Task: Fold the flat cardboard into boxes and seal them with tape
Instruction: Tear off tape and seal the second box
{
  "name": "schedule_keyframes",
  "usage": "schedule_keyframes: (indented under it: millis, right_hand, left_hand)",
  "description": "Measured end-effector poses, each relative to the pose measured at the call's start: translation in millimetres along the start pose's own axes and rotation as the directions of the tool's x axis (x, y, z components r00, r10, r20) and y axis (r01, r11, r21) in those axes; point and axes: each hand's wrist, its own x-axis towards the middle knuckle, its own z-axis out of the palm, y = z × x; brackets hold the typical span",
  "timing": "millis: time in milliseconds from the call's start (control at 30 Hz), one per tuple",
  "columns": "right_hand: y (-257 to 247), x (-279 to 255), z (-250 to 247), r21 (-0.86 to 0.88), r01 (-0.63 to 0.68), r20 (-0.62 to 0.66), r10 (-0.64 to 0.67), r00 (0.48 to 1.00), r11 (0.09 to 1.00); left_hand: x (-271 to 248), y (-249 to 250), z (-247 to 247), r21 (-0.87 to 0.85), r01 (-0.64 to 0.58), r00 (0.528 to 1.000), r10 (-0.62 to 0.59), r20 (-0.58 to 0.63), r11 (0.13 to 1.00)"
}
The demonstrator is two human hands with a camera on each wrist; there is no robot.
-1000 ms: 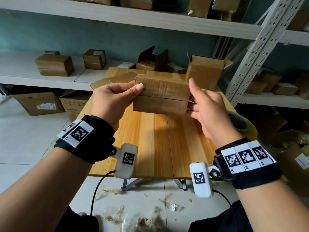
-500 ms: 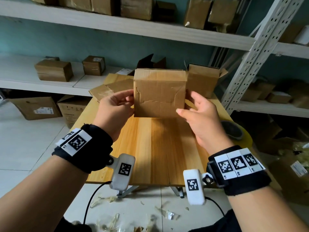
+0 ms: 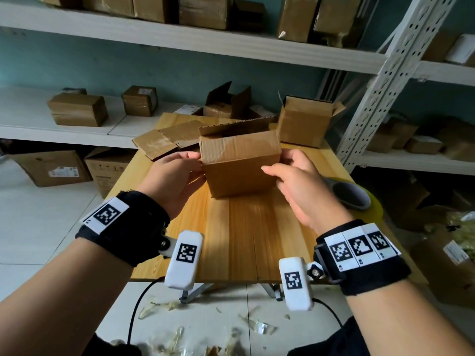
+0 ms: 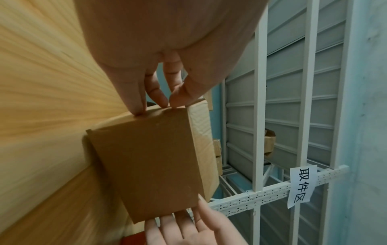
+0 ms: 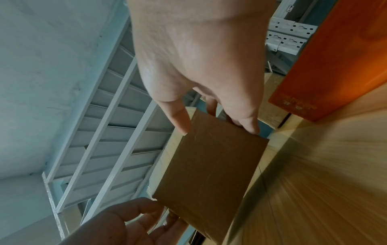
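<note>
Brown corrugated cardboard, folded into a small box (image 3: 240, 165), stands on the pale wooden slatted table (image 3: 246, 242) near its middle, its bottom edge on or just above the boards; which of the two cannot be told. One flap at the far top edge stands up, showing its fluted edge, and a crumpled strip of clear tape crosses the near upper face. The left hand (image 3: 177, 179) holds the box's left side, thumb and fingertips (image 4: 136, 106) pinching its upper left edge, as the left wrist view shows. The right hand (image 3: 300, 183) takes the right side, thumb on the near face and fingers (image 5: 249, 124) curled round the far corner. On the right edge of the table, just beside the right hand, lies a roll of yellowish packing tape with a grey core (image 3: 352, 196). Flattened brown cardboard sheets (image 3: 167, 140) lie on the far left part of the table, and an open-topped brown cardboard box (image 3: 303, 122) stands at the far right corner. Behind the table run white metal shelves (image 3: 180, 41) stacked with more brown boxes, before a teal wall. Scraps of clear tape (image 3: 259, 327) litter the pale tiled floor at the near side.
</note>
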Motion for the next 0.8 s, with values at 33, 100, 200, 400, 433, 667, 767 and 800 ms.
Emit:
schedule_keyframes:
  millis: [33, 100, 200, 400, 433, 667, 767, 800]
  right_hand:
    - [2, 2, 0, -0.002, -0.015, 0.0, 0.015, 1.0, 1.0]
    - [3, 3, 1, 0.021, -0.053, 0.017, 0.053, 0.998, 0.998]
    - [6, 6, 0, 0.115, -0.132, 0.073, 0.124, 0.99, 0.985]
    - [4, 7, 1, 0.208, -0.185, 0.092, 0.169, 0.981, 0.961]
    - [4, 7, 1, 0.205, -0.181, 0.08, 0.167, 0.983, 0.962]
    - [0, 11, 12, 0.237, -0.219, -0.038, 0.235, 0.971, 0.946]
    - [-11, 12, 15, 0.215, -0.207, -0.094, 0.231, 0.968, 0.954]
    - [-15, 13, 14, 0.209, -0.194, -0.108, 0.22, 0.969, 0.958]
  left_hand:
    - [1, -1, 0, -0.005, 0.005, 1.0, -0.005, -0.004, 1.0]
    - [1, -1, 2, -0.026, 0.016, 1.0, -0.017, -0.016, 1.0]
    - [-2, 2, 4, -0.046, 0.034, 0.998, -0.036, -0.042, 0.998]
    - [-6, 4, 5, 0.034, 0.082, 0.994, -0.079, -0.068, 0.996]
    - [-7, 4, 5, 0.04, 0.091, 0.993, -0.088, -0.076, 0.995]
    - [-13, 12, 9, 0.0, 0.076, 0.997, -0.076, 0.006, 0.997]
    - [-15, 15, 17, -0.01, 0.019, 0.998, -0.019, 0.053, 1.0]
    - [-15, 16, 20, -0.013, -0.001, 0.997, 0.002, 0.072, 1.0]
